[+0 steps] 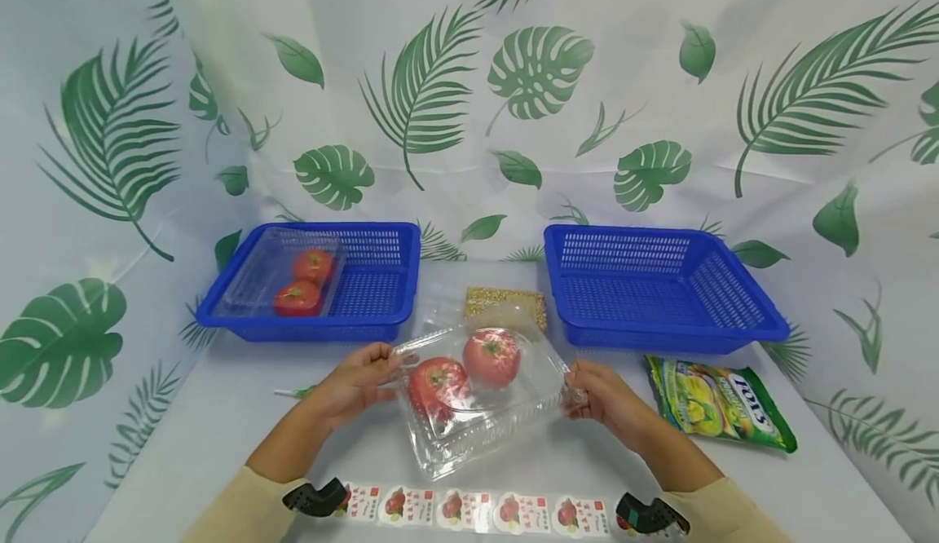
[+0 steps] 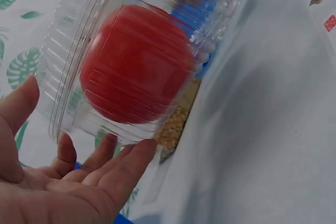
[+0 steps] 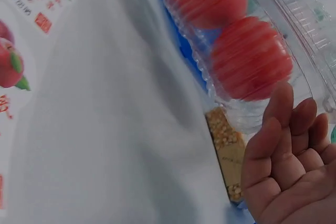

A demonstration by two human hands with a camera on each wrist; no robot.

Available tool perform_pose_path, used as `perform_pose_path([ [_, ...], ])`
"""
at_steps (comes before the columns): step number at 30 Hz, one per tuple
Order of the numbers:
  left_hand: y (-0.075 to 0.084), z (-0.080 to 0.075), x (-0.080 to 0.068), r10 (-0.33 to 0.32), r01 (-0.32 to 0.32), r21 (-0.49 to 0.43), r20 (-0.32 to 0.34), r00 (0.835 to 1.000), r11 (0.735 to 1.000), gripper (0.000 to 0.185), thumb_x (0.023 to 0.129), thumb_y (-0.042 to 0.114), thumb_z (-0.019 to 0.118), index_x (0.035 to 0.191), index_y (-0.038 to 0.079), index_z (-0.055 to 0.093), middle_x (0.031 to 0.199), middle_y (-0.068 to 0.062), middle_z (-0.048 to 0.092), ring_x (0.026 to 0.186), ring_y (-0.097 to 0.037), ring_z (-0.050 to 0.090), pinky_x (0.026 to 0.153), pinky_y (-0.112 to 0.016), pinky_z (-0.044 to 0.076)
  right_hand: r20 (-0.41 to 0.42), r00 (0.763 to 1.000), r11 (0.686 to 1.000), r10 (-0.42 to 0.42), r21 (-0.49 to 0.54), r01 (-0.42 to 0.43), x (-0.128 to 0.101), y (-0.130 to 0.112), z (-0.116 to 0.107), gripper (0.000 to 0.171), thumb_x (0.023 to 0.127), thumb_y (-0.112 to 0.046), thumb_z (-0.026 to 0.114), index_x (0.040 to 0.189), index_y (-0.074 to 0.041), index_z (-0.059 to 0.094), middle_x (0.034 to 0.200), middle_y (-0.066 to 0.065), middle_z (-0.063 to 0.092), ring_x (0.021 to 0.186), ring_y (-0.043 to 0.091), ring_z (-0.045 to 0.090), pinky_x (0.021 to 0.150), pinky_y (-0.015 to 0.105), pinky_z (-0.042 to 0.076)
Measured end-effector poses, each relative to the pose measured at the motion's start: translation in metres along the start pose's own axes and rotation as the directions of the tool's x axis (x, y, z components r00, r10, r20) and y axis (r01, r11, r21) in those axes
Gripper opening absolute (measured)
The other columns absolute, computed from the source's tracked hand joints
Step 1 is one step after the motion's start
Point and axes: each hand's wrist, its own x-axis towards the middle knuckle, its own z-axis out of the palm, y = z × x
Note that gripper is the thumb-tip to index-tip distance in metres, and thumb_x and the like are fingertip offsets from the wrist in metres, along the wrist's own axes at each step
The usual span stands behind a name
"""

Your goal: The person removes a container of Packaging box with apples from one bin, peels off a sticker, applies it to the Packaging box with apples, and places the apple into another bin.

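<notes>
both hands, the left hand [image 1: 357, 381] and the right hand [image 1: 606, 402], gripped a clear box [image 1: 480, 392] of two tomatoes [image 1: 491, 357] by its ends, tilted above the worktop's [image 1: 220, 412] middle near its front edge.

Behind, two blue baskets: left basket [image 1: 381, 298] holding a clear box [image 1: 275, 278] with two tomatoes, right basket [image 1: 734, 306]. Between them a grain packet [image 1: 506, 302]. Candy bag [image 1: 715, 400] at right. Sticker strip [image 1: 477, 512] along the near edge.
</notes>
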Motion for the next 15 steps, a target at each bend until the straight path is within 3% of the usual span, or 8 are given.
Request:
perform_pose_path([
  [7, -0.003, 0.001, 0.008, -0.040, 0.042, 0.044, -0.057, 0.998, 0.998, 0.015, 0.103, 0.021, 0.052, 0.106, 0.006, 0.049, 0.134, -0.018, 0.054, 0.113, -0.022, 0.057, 0.093, -0.044, 0.047, 0.097, 0.995, 0.999, 0.033, 0.030, -0.036, -0.008, 0.013, 0.002, 0.024, 0.101, -0.017, 0.043, 0.077, -0.016, 0.044, 0.075, -0.005, 0.047, 0.073, 0.011, 0.058, 0.080, 0.042, 0.052],
  [15, -0.010, 0.006, 0.025, -0.050, 0.064, 0.063, -0.203, 0.978, 0.996, 0.025, 0.101, 0.024, 0.055, 0.109, 0.000, 0.051, 0.128, -0.018, 0.059, 0.101, -0.017, 0.058, 0.088, -0.036, 0.046, 0.194, 0.975, 0.993, 0.104, -0.068, -0.092, -0.013, 0.023, 0.009, 0.019, 0.099, -0.017, 0.050, 0.080, -0.013, 0.052, 0.077, -0.002, 0.058, 0.075, 0.012, 0.060, 0.074, 0.034, 0.054],
])
